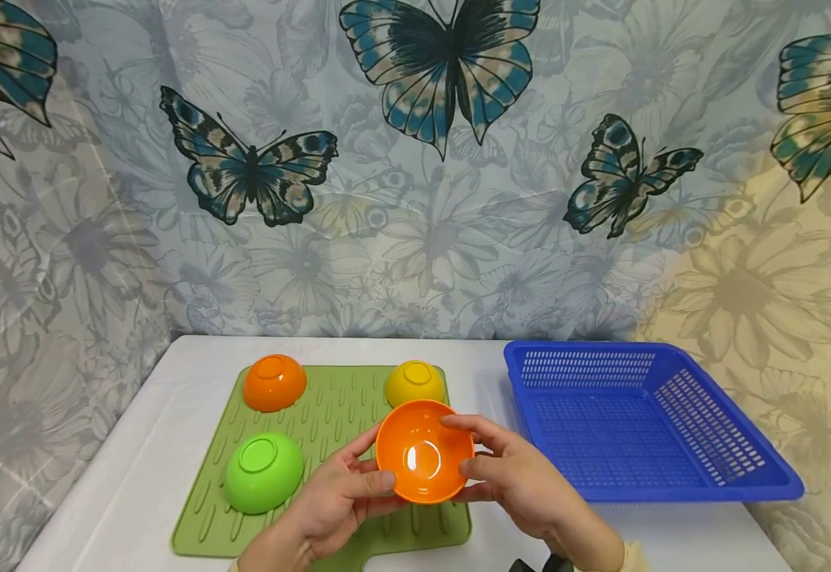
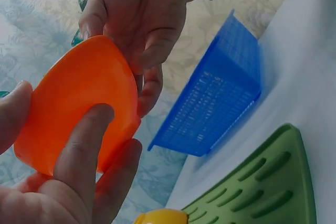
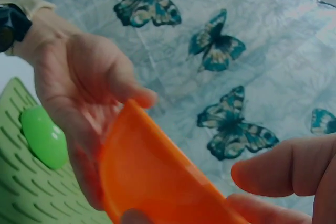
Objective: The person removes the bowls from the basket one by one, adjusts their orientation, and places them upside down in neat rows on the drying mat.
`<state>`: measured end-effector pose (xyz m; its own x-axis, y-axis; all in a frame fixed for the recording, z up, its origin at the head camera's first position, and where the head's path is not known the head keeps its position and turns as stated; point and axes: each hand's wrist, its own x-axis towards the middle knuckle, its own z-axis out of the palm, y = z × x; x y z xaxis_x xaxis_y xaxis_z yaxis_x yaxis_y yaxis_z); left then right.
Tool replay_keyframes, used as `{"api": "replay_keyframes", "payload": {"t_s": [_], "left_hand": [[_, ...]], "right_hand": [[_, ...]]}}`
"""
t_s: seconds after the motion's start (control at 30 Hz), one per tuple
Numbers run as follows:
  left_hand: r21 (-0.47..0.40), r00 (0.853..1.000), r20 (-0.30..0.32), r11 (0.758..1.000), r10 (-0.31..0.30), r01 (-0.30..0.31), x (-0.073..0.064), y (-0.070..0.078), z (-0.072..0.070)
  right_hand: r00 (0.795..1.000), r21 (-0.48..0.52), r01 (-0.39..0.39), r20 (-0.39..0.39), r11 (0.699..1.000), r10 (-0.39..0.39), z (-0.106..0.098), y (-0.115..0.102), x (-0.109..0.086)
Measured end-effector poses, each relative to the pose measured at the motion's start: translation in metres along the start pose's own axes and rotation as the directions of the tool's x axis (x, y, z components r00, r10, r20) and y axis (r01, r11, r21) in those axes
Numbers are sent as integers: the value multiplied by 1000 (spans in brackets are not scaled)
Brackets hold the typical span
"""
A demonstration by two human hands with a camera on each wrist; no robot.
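Observation:
An orange bowl (image 1: 426, 457) is held up above the front right of a green mat, its hollow side facing the head camera. My left hand (image 1: 344, 494) grips it from the left, thumb at the rim and fingers behind, as the left wrist view shows on the bowl's outside (image 2: 79, 103). From the right, my right hand (image 1: 512, 473) holds the same bowl by its rim. On the green drying mat (image 1: 337, 405) three bowls lie upside down: an orange one (image 1: 275, 383) at the back left, a green one (image 1: 264, 473) at the front left, a yellow one (image 1: 415, 382) at the back right.
A blue plastic basket (image 1: 644, 425) with perforated walls stands to the right of the mat on a white-covered table (image 1: 137, 469). Behind the table hangs a cloth (image 1: 430, 262) printed with butterflies and flowers.

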<state>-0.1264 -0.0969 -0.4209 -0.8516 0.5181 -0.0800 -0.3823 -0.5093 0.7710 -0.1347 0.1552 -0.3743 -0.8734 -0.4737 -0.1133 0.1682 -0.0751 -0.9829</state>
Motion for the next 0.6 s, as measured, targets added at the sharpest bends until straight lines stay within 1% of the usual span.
{"api": "replay_keyframes", "payload": {"t_s": [0.07, 0.13, 0.23, 0.27, 0.33, 0.37, 0.4, 0.43, 0.47, 0.53, 0.6], "left_hand": [[24, 1000, -11, 1000, 9, -9, 0, 0, -1], [58, 999, -25, 998, 21, -19, 0, 1, -2], [136, 997, -56, 990, 47, -39, 0, 3, -3], [170, 996, -67, 984, 62, -49, -1, 3, -4], [259, 991, -91, 963, 96, -69, -1, 4, -4], [307, 988, -98, 948, 116, -80, -1, 5, -5], [353, 985, -105, 931, 136, -91, -1, 5, -4], [394, 982, -104, 913, 156, -103, -1, 5, -4], [439, 979, -101, 891, 177, -116, -1, 5, -4], [521, 972, -89, 842, 219, -142, -3, 5, -2], [577, 965, -72, 800, 251, -165, -4, 5, 0]], "right_hand": [[1000, -1, 6, -2, 1000, -6, -3, -2, -1], [1000, -8, 9, -22, 1000, -9, -7, -5, -2], [998, 6, -2, -55, 1000, 2, -15, -10, -5], [999, 35, -13, -52, 999, 14, -18, -11, -5], [999, 138, -47, -6, 989, 49, -26, -12, -6], [997, 204, -71, 36, 976, 65, -29, -11, -5], [993, 272, -101, 82, 957, 81, -32, -10, -5], [987, 340, -135, 127, 931, 96, -35, -9, -4], [980, 399, -167, 169, 902, 107, -37, -7, -3], [965, 482, -217, 235, 849, 113, -41, -4, -1], [956, 534, -245, 271, 809, 111, -43, -1, 0]]}}
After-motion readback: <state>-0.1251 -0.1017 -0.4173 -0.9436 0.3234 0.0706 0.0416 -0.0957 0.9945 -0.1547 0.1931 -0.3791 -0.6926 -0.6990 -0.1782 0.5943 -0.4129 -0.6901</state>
